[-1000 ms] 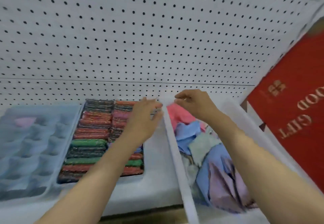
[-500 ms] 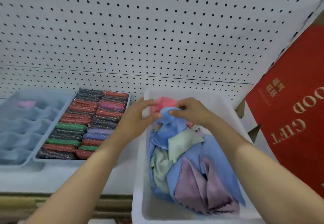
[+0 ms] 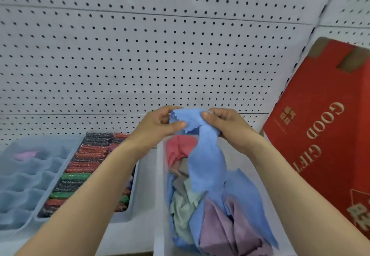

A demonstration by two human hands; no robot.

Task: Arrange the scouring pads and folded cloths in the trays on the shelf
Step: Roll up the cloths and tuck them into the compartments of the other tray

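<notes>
A white pegboard wall (image 3: 160, 59) is seen behind and above both hands, filling most of the view. To the right of the hands, a large red box (image 3: 328, 135) with gold lettering is leaned at a tilt, close beside the white bin (image 3: 160, 195) that lies directly below the grip. In that bin a loose heap of cloths is held: a red cloth (image 3: 178, 149) just under the hands, a pale green cloth (image 3: 182, 209) lower down, and a purple cloth (image 3: 222, 227) nearest the camera. To the left of the hands, a tray of scouring pads (image 3: 86, 167) is set, its red, green and dark pads packed in rows and partly hidden by the left forearm. Further left, a pale blue divided tray (image 3: 26, 181) is placed, with one pink item (image 3: 26, 155) in a far compartment.

A blue cloth (image 3: 206, 155) is pinched at its top edge by the left hand (image 3: 158, 125) and the right hand (image 3: 226, 127), thumbs pressed against fingers on either side. The cloth is lifted above the bin and hangs down from the grip, its lower end draped onto the heap.
</notes>
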